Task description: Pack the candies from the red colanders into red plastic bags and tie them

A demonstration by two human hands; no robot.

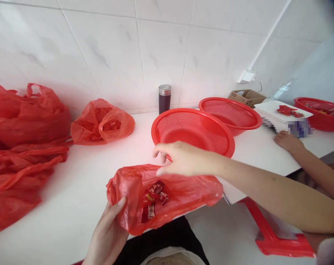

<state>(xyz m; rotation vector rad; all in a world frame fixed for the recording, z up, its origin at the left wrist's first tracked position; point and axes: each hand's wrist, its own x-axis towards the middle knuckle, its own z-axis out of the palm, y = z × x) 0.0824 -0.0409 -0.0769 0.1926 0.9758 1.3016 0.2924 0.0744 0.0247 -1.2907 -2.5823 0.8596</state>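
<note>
The person's left hand (107, 230) pinches the near-left edge of an opened red plastic bag (194, 191), thumb on the outside. The right hand (180, 158) hovers around the bag's far edge, fingers curled but parted wide from the thumb, with nothing visible between them; how high it hangs is hard to judge. The bag lies at the front edge of the surface (81, 180), its mouth spread, and a few wrapped pieces (157, 187) in dark and bright red are gathered toward its left end. The step in hand appears to be handling these pieces with the bag held spread. Reaching one would call for lowering the right hand past the film and narrowing its fingers, while the left holds the edge back. Just beyond the bag sits a red basket (231, 143), with a second basket (253, 120) behind it to the right. A dark tumbler (164, 103) stands by the wall, a crumpled red bag (100, 123) to its left and bulkier red bags (31, 119) farther left. To the right, a co-worker's hand (288, 140) rests near a blurred item.
</note>
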